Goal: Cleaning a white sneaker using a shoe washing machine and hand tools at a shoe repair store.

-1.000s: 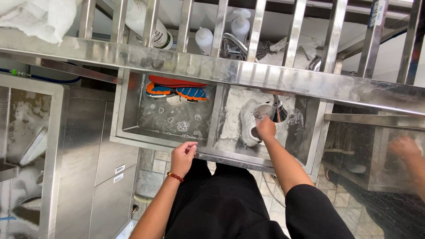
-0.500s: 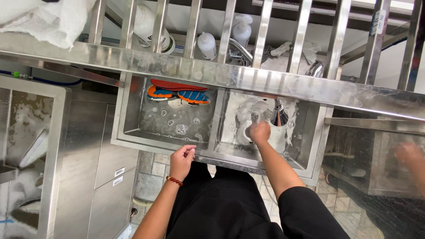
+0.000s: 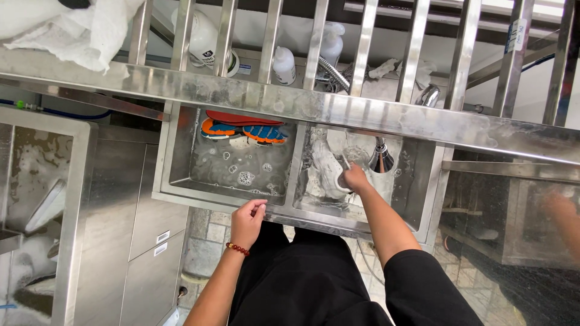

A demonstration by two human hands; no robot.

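In the right basin of a steel double sink, my right hand grips a white sneaker that stands tilted on its side. A chrome spray head hangs on its hose just right of that hand. My left hand, with a red bead bracelet on the wrist, rests on the sink's front rim, fingers loosely curled with nothing in them. The left basin holds foamy water and several colourful insoles leaning against its back wall.
A steel shelf rail with vertical bars crosses above the sink. Behind it stand white bottles and a tap. White cloth lies on the shelf at top left. Another person's hand shows blurred at the far right.
My right hand has turned the white sneaker onto its side and shifted it left in the right basin. My left hand has stayed on the rim.
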